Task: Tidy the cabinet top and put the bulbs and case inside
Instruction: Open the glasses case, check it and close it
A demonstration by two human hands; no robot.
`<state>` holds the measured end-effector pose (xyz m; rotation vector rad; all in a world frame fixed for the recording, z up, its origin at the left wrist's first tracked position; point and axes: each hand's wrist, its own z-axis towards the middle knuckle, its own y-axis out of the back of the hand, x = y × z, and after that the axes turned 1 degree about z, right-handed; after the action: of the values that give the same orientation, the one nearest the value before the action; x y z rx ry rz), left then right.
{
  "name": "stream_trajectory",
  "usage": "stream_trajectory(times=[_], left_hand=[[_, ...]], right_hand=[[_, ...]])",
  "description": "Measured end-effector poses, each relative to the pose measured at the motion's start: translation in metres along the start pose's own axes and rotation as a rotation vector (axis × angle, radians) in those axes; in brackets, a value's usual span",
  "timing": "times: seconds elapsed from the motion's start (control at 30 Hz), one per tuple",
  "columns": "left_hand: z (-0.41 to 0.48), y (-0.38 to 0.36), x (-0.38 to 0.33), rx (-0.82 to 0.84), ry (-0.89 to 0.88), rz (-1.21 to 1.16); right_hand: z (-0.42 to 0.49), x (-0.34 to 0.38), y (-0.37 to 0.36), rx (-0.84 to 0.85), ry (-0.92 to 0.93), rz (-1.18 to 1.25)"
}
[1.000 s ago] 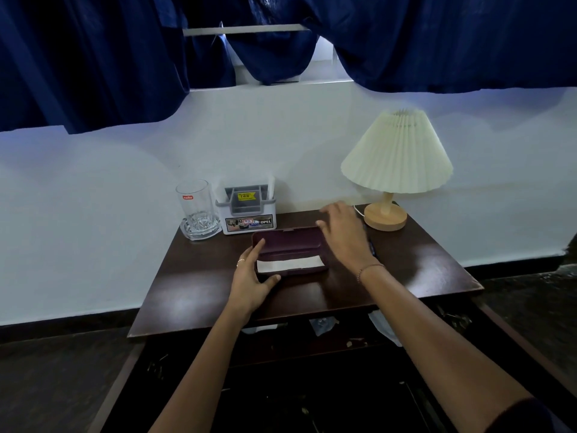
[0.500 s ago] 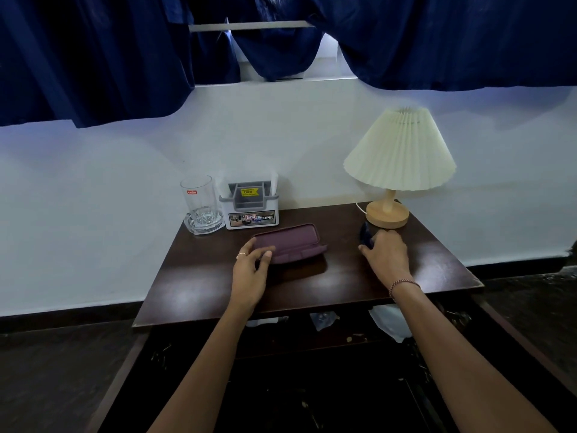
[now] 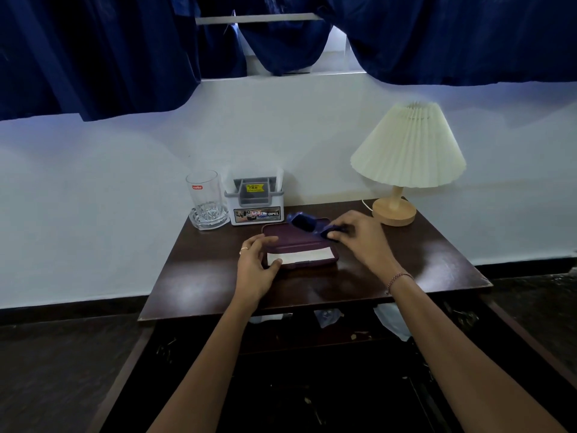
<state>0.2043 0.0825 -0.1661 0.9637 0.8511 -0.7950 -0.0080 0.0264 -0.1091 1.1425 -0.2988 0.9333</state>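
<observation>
Maroon case (image 3: 299, 248) lay open mid-tabletop (image 3: 199, 285), lid raised toward the wall, white strip showing in the base. Left hand (image 3: 254, 270) gripped the case's left end, thumb on the strip. Right hand (image 3: 363, 237) pinched a dark blue cloth (image 3: 304, 222) above the lid's right corner. Tumbler (image 3: 204, 195) on a glass dish, organiser box (image 3: 256, 203) and lamp (image 3: 406, 157) lined the back edge. Front and both side margins lay bare. Bulbs not discernible.
</observation>
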Motion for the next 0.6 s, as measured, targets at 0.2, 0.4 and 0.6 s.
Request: stream_trajectory(times=[0.2,0.4,0.6], left_hand=[[0.001,0.000,-0.003,0.001,0.009,-0.078],[0.000,-0.001,0.000,0.047,0.051,-0.127],[0.000,-0.001,0.000,0.042,0.055,-0.137]], right_hand=[[-0.008,0.008,-0.024,0.185,0.090,-0.134],[-0.018,0.008,-0.034,0.253,0.109,-0.144],[-0.022,0.005,-0.035,0.198,0.168,-0.167]])
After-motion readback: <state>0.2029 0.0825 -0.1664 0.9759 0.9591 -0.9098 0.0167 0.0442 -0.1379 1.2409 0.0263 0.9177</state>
